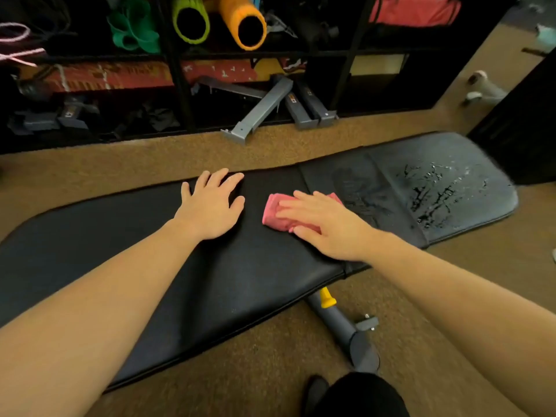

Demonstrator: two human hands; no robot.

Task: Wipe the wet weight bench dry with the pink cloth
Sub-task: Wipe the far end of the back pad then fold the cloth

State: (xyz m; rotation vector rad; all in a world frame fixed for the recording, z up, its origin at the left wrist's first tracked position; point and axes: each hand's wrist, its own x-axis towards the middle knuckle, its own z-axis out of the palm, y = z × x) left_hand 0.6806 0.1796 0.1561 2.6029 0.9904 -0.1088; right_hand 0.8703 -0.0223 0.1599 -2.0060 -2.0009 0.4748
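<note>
A long black padded weight bench (126,251) lies across the view from lower left to upper right. Its smaller seat pad (481,164) at the right carries streaks and beads of water (433,191). A folded pink cloth (275,213) rests on the long pad near the seam between the pads. My right hand (325,224) lies flat on the cloth, fingers stretched over it and pressing it down. My left hand (210,203) is spread flat on the bench just left of the cloth, holding nothing.
A black shelf unit (180,85) with foam rollers (243,22), bands and grey metal bench parts (261,109) runs along the far side. The bench's grey leg with a yellow knob (328,299) sticks out below. Brown carpet (270,350) surrounds it. A dark cabinet (523,121) stands at right.
</note>
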